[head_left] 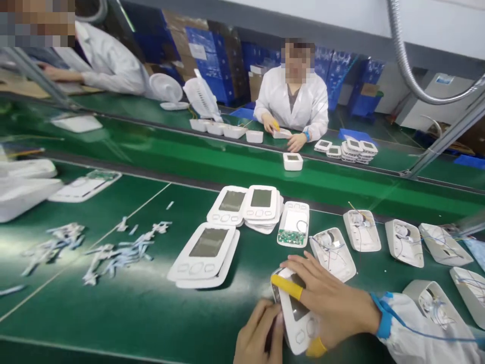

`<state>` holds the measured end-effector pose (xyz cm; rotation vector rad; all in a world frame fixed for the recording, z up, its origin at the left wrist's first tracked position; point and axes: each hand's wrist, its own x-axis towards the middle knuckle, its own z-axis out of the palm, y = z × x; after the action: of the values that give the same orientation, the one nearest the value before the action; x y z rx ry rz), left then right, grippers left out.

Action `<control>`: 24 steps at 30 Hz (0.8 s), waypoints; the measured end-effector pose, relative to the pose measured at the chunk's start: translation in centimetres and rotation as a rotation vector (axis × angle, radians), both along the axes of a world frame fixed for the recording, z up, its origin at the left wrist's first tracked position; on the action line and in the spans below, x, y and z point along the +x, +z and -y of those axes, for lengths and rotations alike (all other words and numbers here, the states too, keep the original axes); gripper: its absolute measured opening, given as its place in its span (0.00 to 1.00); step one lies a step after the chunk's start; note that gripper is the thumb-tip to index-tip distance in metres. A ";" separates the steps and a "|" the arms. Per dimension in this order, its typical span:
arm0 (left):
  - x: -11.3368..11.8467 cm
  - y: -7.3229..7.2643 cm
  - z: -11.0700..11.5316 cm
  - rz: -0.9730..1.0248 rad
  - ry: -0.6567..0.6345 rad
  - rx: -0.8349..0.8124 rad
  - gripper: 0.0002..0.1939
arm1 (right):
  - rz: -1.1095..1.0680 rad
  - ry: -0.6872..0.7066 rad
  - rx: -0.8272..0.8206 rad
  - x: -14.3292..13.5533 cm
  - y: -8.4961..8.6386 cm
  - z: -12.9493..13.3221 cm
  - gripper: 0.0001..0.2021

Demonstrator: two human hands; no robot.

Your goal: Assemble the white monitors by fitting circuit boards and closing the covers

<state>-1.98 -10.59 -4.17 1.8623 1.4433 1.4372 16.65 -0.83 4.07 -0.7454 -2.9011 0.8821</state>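
Observation:
A white device with a dark screen and round buttons point(300, 333) is tilted near the front edge of the green bench. My right hand point(335, 298), with yellow finger covers and a blue wrist strap, grips it across the screen and right side. At its lower left edge, the curled fingers of my left hand point(261, 331) press against the casing. Just beyond lies an open white housing point(333, 255) with wires and a cylindrical part. A white panel with a green circuit board point(293, 222) rests behind my hands.
Stacked screen panels point(206, 253) lie left of centre, with small white and blue pieces point(125, 253) farther left. Several wired housings point(404, 242) stand at right. Beyond the green conveyor point(151, 144), a person in white point(291, 101) handles a white part; another person sits at upper left.

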 end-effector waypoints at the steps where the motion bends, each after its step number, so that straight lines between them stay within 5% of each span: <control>1: -0.1 0.3 -0.1 -0.013 0.001 0.018 0.11 | -0.024 -0.014 0.006 0.2 0.2 0.0 0.62; 6: 0.0 1.3 -0.3 -0.058 0.017 0.051 0.10 | -0.219 -0.138 0.031 1.6 0.2 0.8 0.65; 11: 0.5 1.4 -0.4 0.122 -0.071 -0.044 0.12 | -0.209 -0.274 -0.004 2.3 -0.2 1.5 0.63; 16: 0.6 1.7 -0.2 0.269 -0.097 -0.198 0.10 | -0.195 -0.313 0.036 1.8 0.2 1.8 0.62; 24: 0.6 1.5 -0.1 0.497 -0.154 -0.228 0.13 | -0.111 -0.312 0.087 1.1 0.7 1.8 0.62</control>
<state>-1.37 -10.45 -2.69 1.3235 1.1364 1.4559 17.72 -2.66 4.75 -1.0651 -2.6088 0.7327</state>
